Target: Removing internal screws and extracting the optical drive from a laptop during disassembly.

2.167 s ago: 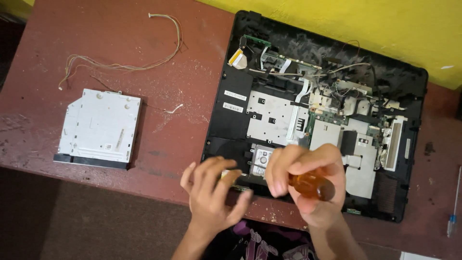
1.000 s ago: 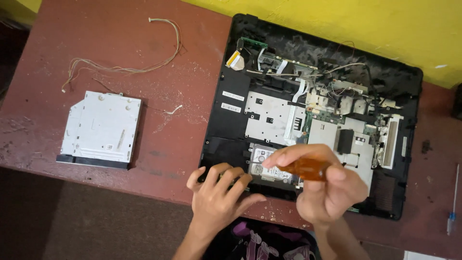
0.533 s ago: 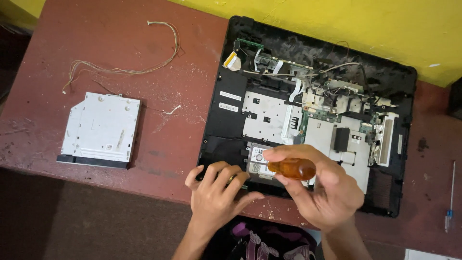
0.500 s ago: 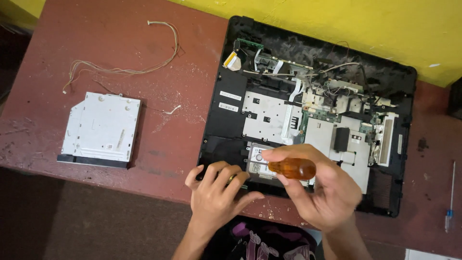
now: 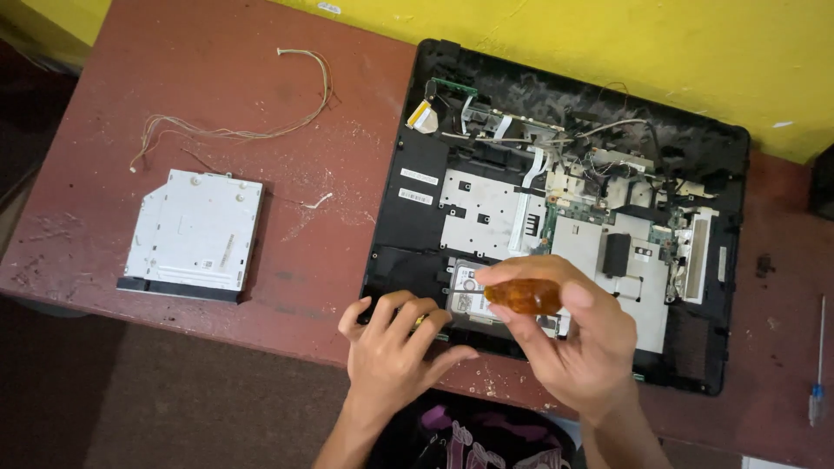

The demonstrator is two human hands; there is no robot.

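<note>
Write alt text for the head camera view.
A right hand holds an amber-handled screwdriver over an opened laptop on a reddish table, while the left hand rests on the laptop's front edge. A removed optical drive and loose wires lie left.

Quick count of what's on the table [image 5: 330,260]: one opened-up laptop [image 5: 556,217] with its insides showing, one silver disc drive [image 5: 193,234] lying off to the left, and one loose bundle of thin wires [image 5: 234,130] above it. Screwdrivers: two, one with an amber handle [image 5: 524,296] and a blue-handled one [image 5: 817,365] way over at the right edge. Hands: two, a left hand [image 5: 395,352] and a right hand [image 5: 569,339], same person. One small white scrap [image 5: 317,201] lies near the drive too.
</note>
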